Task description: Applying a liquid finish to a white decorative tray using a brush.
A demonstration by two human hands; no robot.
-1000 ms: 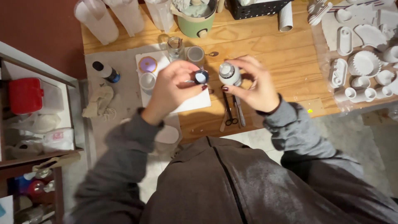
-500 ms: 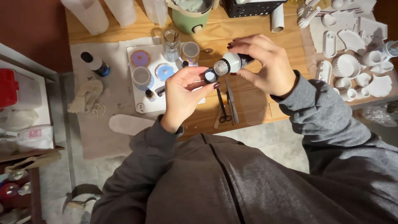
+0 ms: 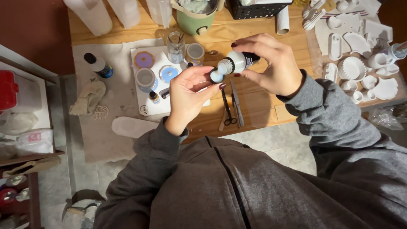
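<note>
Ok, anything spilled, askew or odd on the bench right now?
No spill shows. The right hand holds a small white bottle tipped on its side above the wooden table, and the left hand pinches its cap at the nozzle. A crumpled rag lies on the grey cloth.

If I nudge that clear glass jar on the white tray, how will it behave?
The glass jar is tall and narrow, so it may tip rather than slide. It looks rigid and breakable. The tray is crowded with small paint pots, so a fall would likely knock them.

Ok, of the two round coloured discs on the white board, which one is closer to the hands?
The blue disc. It lies right beside the left hand, while the purple disc sits farther up and away.
</note>
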